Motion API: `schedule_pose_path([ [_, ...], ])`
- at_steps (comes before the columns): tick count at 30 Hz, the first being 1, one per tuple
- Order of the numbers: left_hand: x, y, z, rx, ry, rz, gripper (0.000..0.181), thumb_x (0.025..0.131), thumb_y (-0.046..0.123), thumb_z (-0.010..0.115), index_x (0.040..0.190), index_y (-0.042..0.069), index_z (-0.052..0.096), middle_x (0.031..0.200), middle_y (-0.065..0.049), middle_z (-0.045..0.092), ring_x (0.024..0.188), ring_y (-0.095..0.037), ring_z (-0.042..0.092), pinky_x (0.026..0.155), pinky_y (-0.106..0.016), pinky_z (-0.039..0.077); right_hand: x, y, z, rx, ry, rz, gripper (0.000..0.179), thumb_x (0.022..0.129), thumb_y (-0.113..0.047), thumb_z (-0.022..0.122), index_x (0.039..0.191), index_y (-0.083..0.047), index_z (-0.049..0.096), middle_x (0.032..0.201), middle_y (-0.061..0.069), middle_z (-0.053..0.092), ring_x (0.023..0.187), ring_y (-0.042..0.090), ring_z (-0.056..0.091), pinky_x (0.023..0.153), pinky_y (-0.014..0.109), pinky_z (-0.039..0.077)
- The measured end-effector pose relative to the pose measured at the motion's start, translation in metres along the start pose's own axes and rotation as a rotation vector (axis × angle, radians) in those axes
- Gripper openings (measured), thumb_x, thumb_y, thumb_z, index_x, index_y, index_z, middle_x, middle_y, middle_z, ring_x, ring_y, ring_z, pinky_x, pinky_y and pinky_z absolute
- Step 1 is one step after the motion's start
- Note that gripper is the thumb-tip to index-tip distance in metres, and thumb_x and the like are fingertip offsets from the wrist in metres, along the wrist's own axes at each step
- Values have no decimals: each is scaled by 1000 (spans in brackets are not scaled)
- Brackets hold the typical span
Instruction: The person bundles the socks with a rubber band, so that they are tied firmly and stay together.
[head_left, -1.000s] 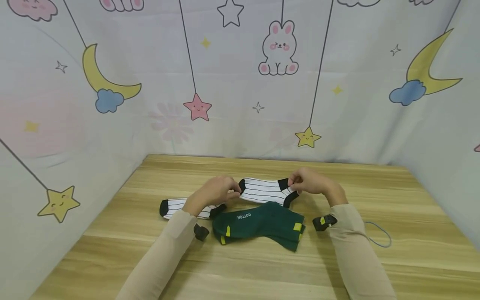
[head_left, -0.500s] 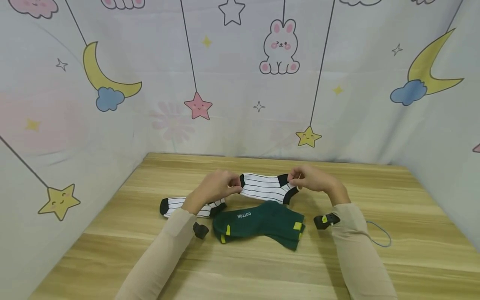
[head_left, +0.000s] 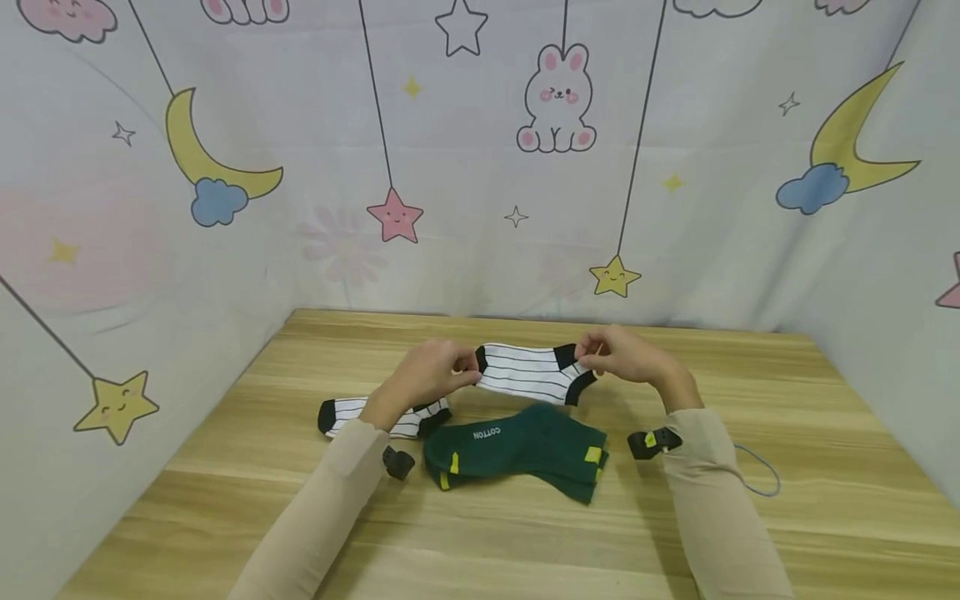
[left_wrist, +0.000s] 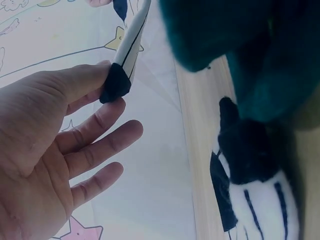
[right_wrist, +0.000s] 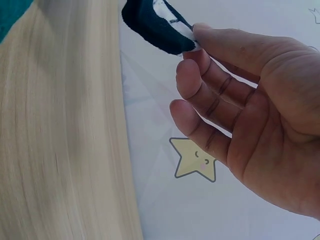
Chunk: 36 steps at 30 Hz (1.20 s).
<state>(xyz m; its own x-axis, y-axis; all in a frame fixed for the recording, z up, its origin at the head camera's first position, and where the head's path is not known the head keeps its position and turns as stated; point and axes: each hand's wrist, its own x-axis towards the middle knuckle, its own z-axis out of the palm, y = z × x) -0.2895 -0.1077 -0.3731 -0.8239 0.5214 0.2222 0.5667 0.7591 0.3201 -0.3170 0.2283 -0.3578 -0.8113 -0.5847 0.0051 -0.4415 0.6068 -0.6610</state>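
A white sock (head_left: 521,371) with thin dark stripes and black toe, heel and cuff is stretched between both hands. The left hand (head_left: 437,368) pinches its black toe between thumb and index finger, the other fingers spread apart in the left wrist view. At the heel and cuff end, the right hand (head_left: 624,357) pinches the fabric with thumb and fingertips. Just in front lie dark green socks (head_left: 517,454) with yellow patches and the word COTTON. Another striped sock (head_left: 347,413) rests to the left, partly hidden behind the left forearm.
A thin blue loop (head_left: 761,471) lies on the wooden table (head_left: 480,546) beside the right sleeve. A patterned cloth backdrop (head_left: 457,142) rises along the table's back and both sides. Each wrist carries a black strap-on camera.
Both hands have lifted the striped sock slightly off the table and away from the green socks. The green socks and the other striped sock have stayed in place.
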Motion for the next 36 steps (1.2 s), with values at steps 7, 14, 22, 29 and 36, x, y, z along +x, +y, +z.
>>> schedule_pose_path([
  [7, 0, 1, -2, -23, -9, -13, 15, 93, 28, 73, 83, 18, 70, 73, 9, 62, 67, -10, 55, 64, -29, 47, -2, -1, -3, 0, -3, -7, 11, 100, -11, 62, 103, -1, 65, 89, 7, 65, 81, 25, 63, 75, 46, 52],
  [14, 2, 0, -5, -29, -14, -29, 16, 91, 28, 76, 82, 17, 68, 75, 8, 64, 67, -9, 57, 65, -28, 48, -2, -3, -5, 21, -11, -19, 12, 99, -10, 62, 104, 0, 66, 93, 7, 68, 83, 28, 63, 74, 37, 52],
  [22, 1, 0, -5, -39, -14, -23, 17, 91, 24, 76, 80, 16, 66, 74, 7, 64, 66, -9, 57, 63, -27, 48, -6, -6, -6, 50, -24, -2, 11, 98, -12, 65, 102, -3, 69, 93, 6, 68, 81, 24, 62, 73, 35, 52],
  [29, 0, 0, -6, -42, -42, 0, 15, 90, 19, 76, 83, 16, 63, 73, 7, 60, 67, -10, 54, 65, -28, 48, -7, -6, -7, 93, -37, -19, 11, 97, -13, 67, 100, -2, 69, 92, 7, 68, 81, 26, 60, 72, 32, 51],
  [36, -2, 0, -8, -87, -87, 43, 15, 89, 16, 77, 92, 14, 62, 76, 6, 61, 69, -10, 56, 66, -27, 49, -10, -5, -8, 119, -59, -32, 10, 96, -13, 69, 98, -3, 69, 92, 7, 68, 83, 27, 61, 72, 32, 51],
])
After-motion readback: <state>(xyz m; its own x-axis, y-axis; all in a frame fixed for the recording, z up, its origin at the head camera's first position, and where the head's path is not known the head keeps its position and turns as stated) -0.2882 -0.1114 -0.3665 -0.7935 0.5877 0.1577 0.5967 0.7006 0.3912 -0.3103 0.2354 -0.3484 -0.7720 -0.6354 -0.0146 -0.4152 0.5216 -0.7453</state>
